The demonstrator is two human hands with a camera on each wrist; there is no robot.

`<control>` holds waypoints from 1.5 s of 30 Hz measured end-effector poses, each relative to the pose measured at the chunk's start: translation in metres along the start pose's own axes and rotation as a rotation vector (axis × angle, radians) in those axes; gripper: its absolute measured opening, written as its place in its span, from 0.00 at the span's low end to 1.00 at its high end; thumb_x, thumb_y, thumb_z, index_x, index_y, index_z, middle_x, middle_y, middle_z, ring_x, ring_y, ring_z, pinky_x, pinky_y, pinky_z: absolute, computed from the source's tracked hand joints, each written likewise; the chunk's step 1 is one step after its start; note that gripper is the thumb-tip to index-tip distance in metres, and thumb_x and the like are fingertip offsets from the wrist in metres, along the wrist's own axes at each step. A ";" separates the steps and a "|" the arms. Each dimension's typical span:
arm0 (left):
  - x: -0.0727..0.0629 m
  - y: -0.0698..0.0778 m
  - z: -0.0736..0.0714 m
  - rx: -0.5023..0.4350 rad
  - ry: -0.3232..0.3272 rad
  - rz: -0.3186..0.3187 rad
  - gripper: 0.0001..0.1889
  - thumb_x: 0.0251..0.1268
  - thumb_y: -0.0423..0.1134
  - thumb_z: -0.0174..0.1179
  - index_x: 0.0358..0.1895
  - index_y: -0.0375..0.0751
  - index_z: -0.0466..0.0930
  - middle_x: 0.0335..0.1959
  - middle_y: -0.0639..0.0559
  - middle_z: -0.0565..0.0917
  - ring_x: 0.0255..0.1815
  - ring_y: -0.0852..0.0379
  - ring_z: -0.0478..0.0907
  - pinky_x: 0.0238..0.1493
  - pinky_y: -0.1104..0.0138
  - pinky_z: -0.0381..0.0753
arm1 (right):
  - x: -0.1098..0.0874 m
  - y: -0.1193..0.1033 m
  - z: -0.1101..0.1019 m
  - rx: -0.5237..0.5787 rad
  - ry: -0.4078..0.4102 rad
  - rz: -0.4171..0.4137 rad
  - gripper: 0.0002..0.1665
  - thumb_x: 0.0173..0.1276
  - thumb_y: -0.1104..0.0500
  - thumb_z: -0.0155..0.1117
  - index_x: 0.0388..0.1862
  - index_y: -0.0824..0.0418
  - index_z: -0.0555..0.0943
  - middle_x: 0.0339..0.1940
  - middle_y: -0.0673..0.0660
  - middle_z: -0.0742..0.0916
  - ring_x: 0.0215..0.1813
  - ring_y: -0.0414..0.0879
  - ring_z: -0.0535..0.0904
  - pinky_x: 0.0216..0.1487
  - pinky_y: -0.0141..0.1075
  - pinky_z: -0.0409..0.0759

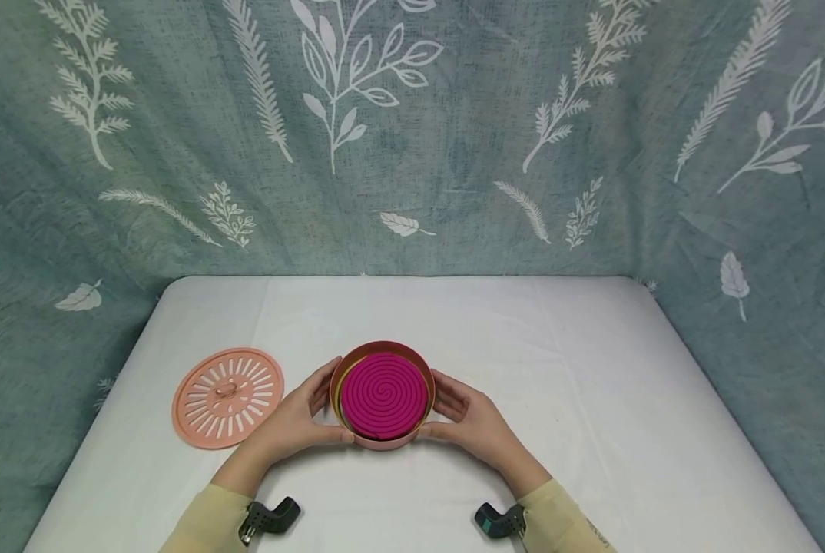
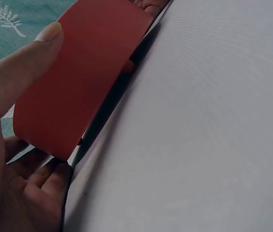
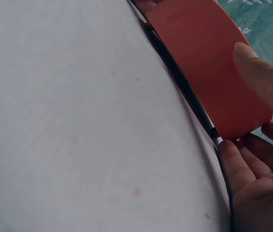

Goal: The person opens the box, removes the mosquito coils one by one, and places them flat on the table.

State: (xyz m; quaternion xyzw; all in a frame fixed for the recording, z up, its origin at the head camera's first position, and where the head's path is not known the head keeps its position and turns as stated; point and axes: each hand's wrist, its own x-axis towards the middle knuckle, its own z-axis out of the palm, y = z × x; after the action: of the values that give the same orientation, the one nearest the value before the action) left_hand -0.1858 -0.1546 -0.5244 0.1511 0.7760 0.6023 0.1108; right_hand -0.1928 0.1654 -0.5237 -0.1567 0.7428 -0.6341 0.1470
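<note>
A round salmon-coloured mosquito coil holder [image 1: 383,444] is in the middle of the head view, its top uncovered. Inside it lies a magenta mosquito coil [image 1: 385,395], wound in a flat spiral. My left hand [image 1: 298,418] holds the holder's left side, thumb against the front wall and fingers reaching round and under. From the right, my right hand [image 1: 478,426] grips it in the same way. Both wrist views show the smooth outer wall [image 2: 83,72] with small feet below it, close over the cloth. Left of my left hand lies the slotted lid [image 1: 227,390] with a small loop handle.
A white cloth covers the table [image 1: 592,399]. Behind it hangs a green curtain [image 1: 468,192] with white leaf prints. Black wrist cameras [image 1: 274,516] sit at both cuffs, near the table's front.
</note>
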 end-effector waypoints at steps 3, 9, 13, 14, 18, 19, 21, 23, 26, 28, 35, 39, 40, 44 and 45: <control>0.001 0.000 0.000 0.017 0.009 -0.008 0.65 0.34 0.51 0.84 0.80 0.51 0.51 0.77 0.59 0.57 0.75 0.62 0.55 0.71 0.74 0.59 | 0.001 -0.002 -0.002 0.008 -0.023 -0.001 0.55 0.51 0.58 0.82 0.76 0.53 0.64 0.74 0.54 0.70 0.70 0.47 0.69 0.64 0.34 0.75; 0.001 -0.003 0.001 0.001 0.016 -0.018 0.66 0.34 0.50 0.84 0.80 0.49 0.50 0.77 0.57 0.57 0.75 0.60 0.55 0.71 0.73 0.59 | 0.005 -0.011 -0.016 -0.020 -0.055 -0.012 0.52 0.59 0.58 0.77 0.78 0.61 0.60 0.73 0.59 0.70 0.70 0.51 0.70 0.65 0.36 0.74; 0.001 -0.005 0.000 0.003 0.024 -0.026 0.66 0.33 0.50 0.85 0.80 0.50 0.50 0.76 0.57 0.58 0.75 0.60 0.55 0.71 0.73 0.59 | 0.013 -0.026 -0.024 -0.079 -0.011 -0.040 0.42 0.67 0.53 0.71 0.76 0.59 0.65 0.70 0.61 0.74 0.67 0.51 0.73 0.64 0.36 0.77; 0.001 -0.005 0.000 0.007 0.025 -0.025 0.66 0.33 0.50 0.85 0.80 0.51 0.51 0.76 0.57 0.59 0.75 0.59 0.55 0.71 0.72 0.59 | 0.016 -0.030 -0.026 -0.101 0.005 -0.050 0.39 0.68 0.51 0.69 0.75 0.57 0.67 0.68 0.61 0.76 0.66 0.50 0.74 0.63 0.36 0.78; 0.003 -0.004 0.000 0.014 0.016 -0.018 0.66 0.33 0.51 0.84 0.80 0.52 0.51 0.76 0.58 0.58 0.75 0.60 0.56 0.72 0.72 0.59 | 0.030 -0.049 -0.028 -0.188 0.027 -0.105 0.31 0.73 0.45 0.61 0.72 0.52 0.71 0.63 0.56 0.81 0.63 0.46 0.77 0.63 0.39 0.78; 0.003 -0.004 0.000 0.009 0.012 -0.014 0.65 0.33 0.50 0.84 0.80 0.52 0.51 0.76 0.58 0.58 0.75 0.60 0.56 0.72 0.72 0.59 | 0.034 -0.054 -0.028 -0.199 0.023 -0.111 0.30 0.74 0.44 0.60 0.72 0.51 0.72 0.61 0.55 0.82 0.62 0.45 0.78 0.64 0.40 0.78; 0.003 -0.003 0.000 -0.005 0.008 -0.011 0.65 0.34 0.49 0.85 0.79 0.52 0.51 0.76 0.59 0.58 0.75 0.60 0.56 0.72 0.72 0.59 | 0.043 -0.062 -0.025 -0.220 -0.007 -0.117 0.29 0.75 0.45 0.58 0.71 0.51 0.72 0.60 0.52 0.82 0.62 0.44 0.77 0.65 0.41 0.77; 0.002 -0.003 0.000 -0.013 0.008 -0.007 0.65 0.34 0.48 0.85 0.80 0.51 0.51 0.76 0.58 0.59 0.75 0.60 0.56 0.72 0.72 0.58 | 0.051 -0.068 -0.020 -0.227 -0.052 -0.106 0.27 0.76 0.46 0.57 0.71 0.51 0.72 0.60 0.51 0.82 0.62 0.44 0.77 0.66 0.41 0.76; 0.001 -0.002 -0.001 -0.012 0.013 -0.019 0.65 0.33 0.48 0.85 0.79 0.52 0.52 0.76 0.59 0.59 0.75 0.62 0.55 0.71 0.73 0.59 | 0.063 -0.073 -0.011 -0.246 -0.114 -0.073 0.26 0.78 0.49 0.55 0.71 0.52 0.72 0.61 0.52 0.82 0.62 0.44 0.77 0.66 0.42 0.76; 0.001 -0.002 -0.001 -0.001 0.012 -0.028 0.65 0.33 0.50 0.85 0.79 0.53 0.52 0.76 0.59 0.59 0.75 0.62 0.55 0.71 0.73 0.59 | 0.070 -0.075 -0.005 -0.267 -0.141 -0.044 0.25 0.78 0.50 0.53 0.71 0.52 0.73 0.60 0.52 0.82 0.62 0.43 0.76 0.66 0.42 0.76; 0.000 -0.002 -0.001 -0.012 0.000 -0.018 0.65 0.35 0.48 0.84 0.79 0.50 0.51 0.76 0.58 0.59 0.75 0.61 0.55 0.72 0.73 0.58 | 0.083 -0.077 0.010 -0.401 -0.205 -0.002 0.27 0.79 0.48 0.49 0.72 0.53 0.72 0.64 0.48 0.80 0.67 0.40 0.71 0.70 0.42 0.71; 0.001 -0.001 -0.001 -0.026 -0.008 0.004 0.65 0.36 0.46 0.84 0.80 0.48 0.50 0.76 0.56 0.58 0.76 0.59 0.55 0.73 0.71 0.57 | 0.084 -0.078 0.011 -0.467 -0.210 -0.011 0.27 0.79 0.47 0.49 0.72 0.52 0.72 0.65 0.46 0.79 0.69 0.40 0.69 0.70 0.42 0.71; 0.001 -0.001 0.000 -0.025 -0.006 0.004 0.65 0.35 0.46 0.84 0.80 0.48 0.50 0.76 0.56 0.59 0.76 0.58 0.55 0.73 0.70 0.57 | 0.084 -0.078 0.011 -0.479 -0.206 -0.010 0.26 0.79 0.46 0.49 0.72 0.51 0.73 0.65 0.45 0.79 0.69 0.39 0.69 0.70 0.41 0.71; 0.001 -0.001 0.001 -0.006 0.011 -0.006 0.65 0.34 0.49 0.85 0.79 0.49 0.51 0.76 0.55 0.59 0.76 0.58 0.55 0.72 0.70 0.58 | 0.082 -0.078 0.011 -0.490 -0.192 -0.017 0.25 0.78 0.43 0.51 0.70 0.46 0.74 0.64 0.43 0.79 0.68 0.39 0.69 0.69 0.42 0.72; 0.001 0.000 0.001 -0.003 0.013 -0.012 0.65 0.33 0.49 0.85 0.79 0.49 0.51 0.76 0.56 0.59 0.75 0.59 0.55 0.72 0.71 0.58 | 0.082 -0.078 0.010 -0.490 -0.190 -0.017 0.26 0.77 0.42 0.51 0.70 0.46 0.75 0.64 0.43 0.79 0.68 0.40 0.69 0.68 0.43 0.72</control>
State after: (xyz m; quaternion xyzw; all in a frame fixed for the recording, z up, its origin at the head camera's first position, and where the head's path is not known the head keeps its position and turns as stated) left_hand -0.1864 -0.1538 -0.5249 0.1426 0.7766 0.6038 0.1094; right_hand -0.2596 0.1101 -0.4501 -0.2528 0.8558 -0.4188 0.1686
